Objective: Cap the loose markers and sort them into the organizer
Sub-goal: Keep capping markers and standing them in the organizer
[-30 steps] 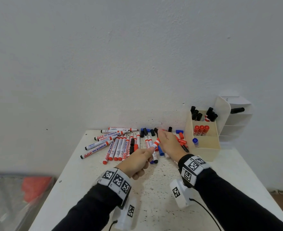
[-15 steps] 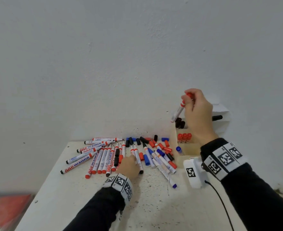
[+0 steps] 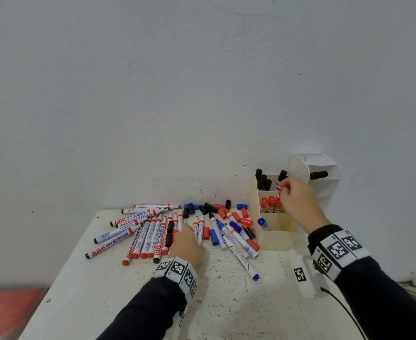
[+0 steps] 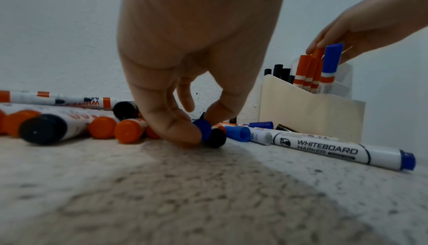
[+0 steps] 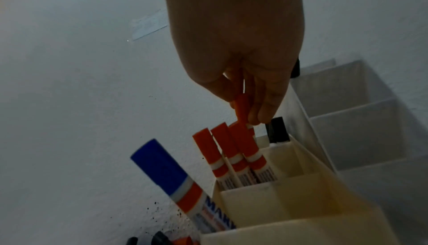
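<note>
A pile of loose markers [image 3: 150,231] and caps [image 3: 241,217] lies on the white table [image 3: 104,290]. My left hand [image 3: 186,233] rests on the pile. In the left wrist view its thumb and forefinger [image 4: 199,130] pinch the blue end of a lying marker [image 4: 205,128]. My right hand [image 3: 284,190] holds a red-capped marker [image 3: 279,190] upright by its cap [image 5: 242,110], its lower part down among the red markers [image 5: 231,150] in the middle compartment of the cream organizer [image 3: 273,239]. Black markers [image 3: 263,180] fill the back compartment. One blue marker [image 3: 263,223] stands in the front.
A white tiered shelf unit [image 3: 324,182] holding a black marker stands behind the organizer against the wall. A long blue whiteboard marker [image 3: 241,258] lies nearest me. The table's left edge drops to a floor with something red [image 3: 10,307].
My right hand came down from above the organizer and brought the red-capped marker into the middle compartment. The left hand stayed on the pile and closed its fingers there.
</note>
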`<state>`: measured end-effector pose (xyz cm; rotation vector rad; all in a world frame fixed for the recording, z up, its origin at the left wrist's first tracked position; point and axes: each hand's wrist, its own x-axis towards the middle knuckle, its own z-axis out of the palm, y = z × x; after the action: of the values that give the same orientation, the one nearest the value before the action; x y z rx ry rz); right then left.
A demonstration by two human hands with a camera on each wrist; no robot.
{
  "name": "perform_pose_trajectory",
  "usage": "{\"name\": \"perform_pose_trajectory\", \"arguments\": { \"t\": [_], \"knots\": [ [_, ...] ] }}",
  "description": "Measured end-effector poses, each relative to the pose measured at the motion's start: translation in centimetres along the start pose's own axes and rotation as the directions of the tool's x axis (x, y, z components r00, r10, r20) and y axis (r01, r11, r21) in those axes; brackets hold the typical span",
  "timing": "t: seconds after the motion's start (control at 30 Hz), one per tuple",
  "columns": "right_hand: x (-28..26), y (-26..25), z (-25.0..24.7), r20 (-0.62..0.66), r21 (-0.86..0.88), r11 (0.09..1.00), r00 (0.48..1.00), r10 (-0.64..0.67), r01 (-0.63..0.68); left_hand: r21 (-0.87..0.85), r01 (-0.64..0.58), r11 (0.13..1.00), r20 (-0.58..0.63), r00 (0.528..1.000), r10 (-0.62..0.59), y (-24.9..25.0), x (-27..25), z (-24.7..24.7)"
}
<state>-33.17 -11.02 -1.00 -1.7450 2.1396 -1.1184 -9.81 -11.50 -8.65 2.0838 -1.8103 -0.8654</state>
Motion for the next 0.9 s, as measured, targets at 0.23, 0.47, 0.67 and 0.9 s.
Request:
{"name": "perform_pose_trajectory", "arguments": {
  "t": [0.23,0.47,0.67,0.9],
  "knots": [
    [0.1,-0.6,0.1,0.170,-0.046,0.997,0.983,0.064,-0.057,-0.036,-0.005,0.999,-0.011,1.000,0.005,0.0,-0.5,-0.3],
    [-0.1,-0.1,1.5,0.202,-0.145,0.989,0.978,0.053,-0.024,-0.092,-0.018,0.996,-0.047,0.999,0.014,-0.4,-1.0,-1.0],
    [-1.4,-3.4,1.7,-0.087,-0.033,0.966,0.963,-0.257,0.255,-0.133,-0.094,0.987,-0.065,0.994,0.086,-1.2,-1.2,-1.3],
    [-3.3,-8.0,5.4,0.315,0.168,0.975,0.929,-0.196,0.148,-0.157,-0.189,0.969,-0.179,0.971,0.160,-3.0,-0.9,-1.8]
  ]
}}
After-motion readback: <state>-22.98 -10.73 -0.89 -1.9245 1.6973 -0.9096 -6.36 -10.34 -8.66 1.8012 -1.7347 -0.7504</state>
